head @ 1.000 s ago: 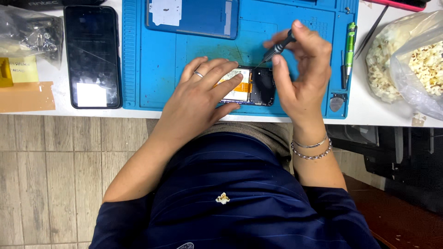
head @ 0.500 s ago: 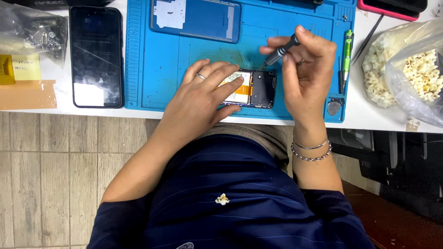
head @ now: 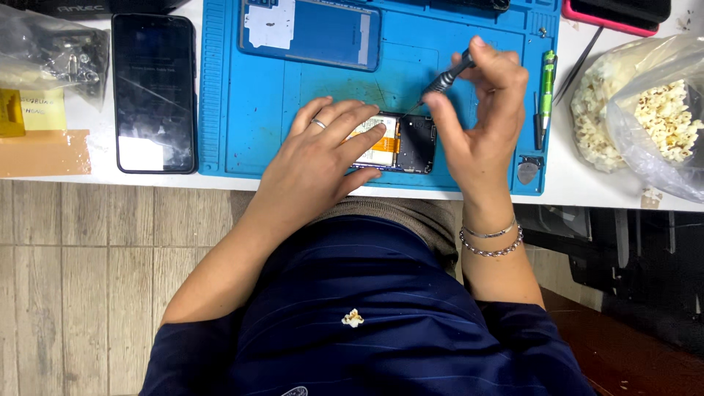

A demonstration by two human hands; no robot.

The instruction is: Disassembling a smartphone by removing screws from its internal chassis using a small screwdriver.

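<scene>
Left hand [head: 319,158] pressed flat, fingers spread, on the opened black phone with orange battery [head: 400,143] lying on the blue rubber work mat [head: 249,110] at the bench's near edge. Right hand [head: 484,125] fingers pinched around a slim dark screwdriver [head: 444,79], tip touching the phone's upper corner

Left hand [head: 320,158] flat, right hand [head: 480,121] pinching.
</scene>
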